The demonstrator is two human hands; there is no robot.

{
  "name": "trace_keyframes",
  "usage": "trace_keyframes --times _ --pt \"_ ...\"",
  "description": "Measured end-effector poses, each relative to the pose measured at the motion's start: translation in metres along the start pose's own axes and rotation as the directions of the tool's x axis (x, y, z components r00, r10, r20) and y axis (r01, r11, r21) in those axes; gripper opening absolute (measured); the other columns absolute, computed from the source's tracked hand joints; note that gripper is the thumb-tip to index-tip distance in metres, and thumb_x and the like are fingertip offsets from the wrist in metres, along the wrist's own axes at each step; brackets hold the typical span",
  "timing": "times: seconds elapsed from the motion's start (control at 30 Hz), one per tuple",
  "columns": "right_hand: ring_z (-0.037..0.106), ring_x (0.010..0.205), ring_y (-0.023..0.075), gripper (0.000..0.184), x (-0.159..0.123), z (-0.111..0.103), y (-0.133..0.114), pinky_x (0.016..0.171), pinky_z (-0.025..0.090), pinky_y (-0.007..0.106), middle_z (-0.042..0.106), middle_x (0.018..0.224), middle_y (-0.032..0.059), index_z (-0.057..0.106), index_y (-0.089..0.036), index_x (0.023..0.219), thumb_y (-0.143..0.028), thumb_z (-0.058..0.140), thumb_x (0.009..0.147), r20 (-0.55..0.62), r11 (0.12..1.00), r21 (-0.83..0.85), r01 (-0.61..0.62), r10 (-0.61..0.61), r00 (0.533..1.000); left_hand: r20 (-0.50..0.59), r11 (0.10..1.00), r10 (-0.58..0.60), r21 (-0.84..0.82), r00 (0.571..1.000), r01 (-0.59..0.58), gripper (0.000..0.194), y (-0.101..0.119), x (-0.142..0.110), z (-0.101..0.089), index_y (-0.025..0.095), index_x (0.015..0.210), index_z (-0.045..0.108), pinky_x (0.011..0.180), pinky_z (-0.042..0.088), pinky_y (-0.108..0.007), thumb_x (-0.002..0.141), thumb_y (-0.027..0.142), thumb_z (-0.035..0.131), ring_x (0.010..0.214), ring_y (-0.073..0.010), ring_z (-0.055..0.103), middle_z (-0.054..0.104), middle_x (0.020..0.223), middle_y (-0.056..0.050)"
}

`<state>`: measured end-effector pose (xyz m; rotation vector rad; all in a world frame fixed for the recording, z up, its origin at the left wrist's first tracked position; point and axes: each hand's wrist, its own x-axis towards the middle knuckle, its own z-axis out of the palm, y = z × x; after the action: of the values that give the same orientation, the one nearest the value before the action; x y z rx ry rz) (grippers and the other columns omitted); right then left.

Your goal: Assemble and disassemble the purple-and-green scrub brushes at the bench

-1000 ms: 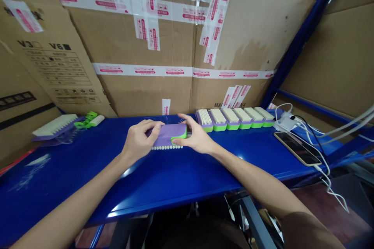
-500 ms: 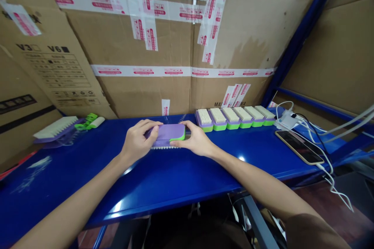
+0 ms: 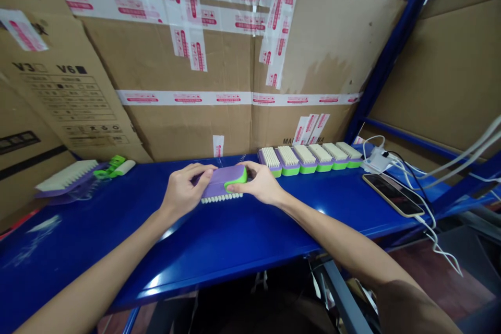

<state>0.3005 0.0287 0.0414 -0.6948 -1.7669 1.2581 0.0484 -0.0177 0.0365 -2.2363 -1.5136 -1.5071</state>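
A purple and green scrub brush (image 3: pixel 224 181) lies bristles down on the blue table (image 3: pixel 235 240), held between both my hands. My left hand (image 3: pixel 183 192) grips its left end with curled fingers. My right hand (image 3: pixel 261 184) closes on its green right end, thumb on the near side. Just right of my right hand, a row of several like brushes (image 3: pixel 309 156) stands bristles up against the cardboard wall.
At the far left lie a purple brush base with white bristles (image 3: pixel 66 177) and loose green parts (image 3: pixel 113 167). A phone (image 3: pixel 393 195) with white cables and a charger (image 3: pixel 378 159) sits at the right. Taped cardboard boxes (image 3: pixel 219 62) wall the back.
Both hands stay on the brush; my right fingers have closed further round its green end. The view has shifted slightly.
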Motion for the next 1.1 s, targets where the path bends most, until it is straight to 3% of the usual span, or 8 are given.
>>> trace_keyframes --times 0.17,0.33,0.47,0.57,0.67,0.77,0.87,1.1 --pt "0.079 0.1 0.0269 0.071 0.0 0.004 0.003 0.096 0.065 0.044 0.084 0.112 0.0085 0.079 -0.02 0.117 -0.064 0.104 0.067 -0.009 1.0 -0.006 0.015 -0.016 1.0 0.041 0.999 -0.024 -0.037 0.999 0.025 0.059 -0.003 0.002 -0.002 0.019 0.105 0.089 0.087 0.063 -0.04 0.113 0.062 0.048 0.093 -0.0279 0.082 0.088 0.105 -0.011" --pt "0.077 0.113 0.0303 0.081 -0.006 0.014 0.003 0.107 0.062 0.05 0.082 0.124 0.0104 0.071 -0.021 0.133 -0.065 0.101 0.072 -0.091 0.989 -0.13 0.065 -0.077 0.993 0.002 1.0 0.01 -0.019 1.0 -0.01 0.059 -0.004 -0.001 0.0 0.019 0.109 0.087 0.094 0.062 -0.042 0.115 0.059 0.044 0.101 -0.0283 0.081 0.087 0.109 -0.012" --pt "0.069 0.135 0.0377 0.079 -0.009 0.017 0.004 0.136 0.034 0.068 0.078 0.132 0.0115 0.069 -0.025 0.135 -0.064 0.101 0.075 -0.111 0.888 -0.423 0.179 -0.246 0.963 -0.062 0.996 0.063 0.061 0.996 -0.06 0.055 0.001 -0.005 0.005 0.02 0.114 0.085 0.097 0.062 -0.042 0.115 0.054 0.041 0.103 -0.0277 0.079 0.086 0.112 -0.012" --pt "0.066 0.141 0.0403 0.079 -0.012 0.017 0.005 0.142 0.019 0.072 0.077 0.132 0.0126 0.068 -0.026 0.136 -0.062 0.103 0.075 -0.124 0.835 -0.507 0.213 -0.315 0.941 -0.064 0.989 0.101 0.115 0.993 -0.093 0.05 0.007 -0.006 0.007 0.02 0.117 0.083 0.099 0.062 -0.042 0.114 0.052 0.045 0.105 -0.0281 0.078 0.085 0.113 -0.013" --pt "0.07 0.131 0.039 0.077 -0.014 0.016 0.003 0.132 0.041 0.068 0.077 0.129 0.013 0.069 -0.025 0.133 -0.062 0.103 0.075 -0.167 0.885 -0.427 0.183 -0.277 0.946 -0.072 0.987 0.12 0.12 0.99 -0.111 0.048 0.011 -0.005 0.005 0.019 0.117 0.083 0.099 0.062 -0.043 0.114 0.05 0.047 0.106 -0.0285 0.078 0.085 0.115 -0.013" --pt "0.076 0.115 0.0329 0.077 -0.011 0.013 0.0 0.111 0.061 0.056 0.08 0.123 0.0101 0.071 -0.023 0.129 -0.059 0.104 0.07 -0.111 0.978 -0.18 0.107 -0.128 0.985 -0.06 0.993 0.08 0.088 0.995 -0.074 0.049 0.012 -0.005 0.0 0.02 0.113 0.083 0.095 0.063 -0.041 0.116 0.05 0.045 0.101 -0.0269 0.08 0.086 0.111 -0.012" --pt "0.077 0.112 0.0301 0.079 -0.006 0.01 -0.003 0.105 0.063 0.05 0.082 0.121 0.0087 0.074 -0.022 0.127 -0.053 0.108 0.063 -0.04 0.998 -0.012 0.059 -0.059 0.997 -0.053 0.996 0.069 0.061 0.996 -0.066 0.051 0.011 -0.005 -0.004 0.019 0.11 0.084 0.093 0.062 -0.041 0.116 0.051 0.044 0.099 -0.0269 0.08 0.087 0.109 -0.011" --pt "0.077 0.115 0.0308 0.074 -0.004 0.006 -0.01 0.106 0.061 0.049 0.084 0.122 0.0083 0.077 -0.023 0.125 -0.055 0.106 0.065 0.092 0.997 0.02 0.073 -0.075 0.993 -0.022 0.992 0.126 -0.001 0.992 -0.126 0.052 0.016 -0.007 -0.005 0.019 0.112 0.083 0.091 0.062 -0.041 0.117 0.05 0.042 0.096 -0.0267 0.08 0.086 0.108 -0.012"
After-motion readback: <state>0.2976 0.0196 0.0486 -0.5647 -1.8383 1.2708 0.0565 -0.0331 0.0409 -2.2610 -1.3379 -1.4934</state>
